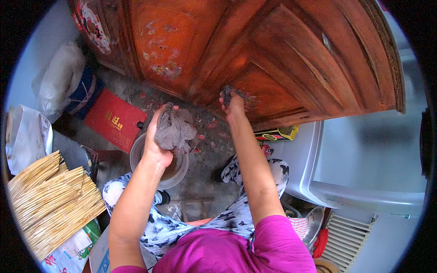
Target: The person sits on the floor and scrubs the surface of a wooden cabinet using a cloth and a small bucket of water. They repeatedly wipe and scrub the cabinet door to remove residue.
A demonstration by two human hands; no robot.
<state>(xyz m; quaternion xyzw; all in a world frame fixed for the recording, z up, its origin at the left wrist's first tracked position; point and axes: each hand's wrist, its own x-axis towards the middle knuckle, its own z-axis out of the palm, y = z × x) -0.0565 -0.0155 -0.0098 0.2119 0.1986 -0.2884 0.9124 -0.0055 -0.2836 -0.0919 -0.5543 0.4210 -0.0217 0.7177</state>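
My left hand (157, 145) grips a bunched grey wet cloth (175, 129) and holds it over a round metal basin (178, 175) of murky water on the floor. My right hand (234, 107) presses another dark grey rag (232, 93) against the lower edge of a carved reddish-brown wooden door (282, 50). Both forearms reach forward from the lower edge. I wear a magenta top and black-and-white patterned trousers.
A red flat box (114, 119) and a white plastic bag (59, 77) lie on the concrete floor at left. Bundles of pale straw sticks (54, 195) sit at lower left. A white appliance (364, 164) stands at right, with a yellow box (280, 133) beside it.
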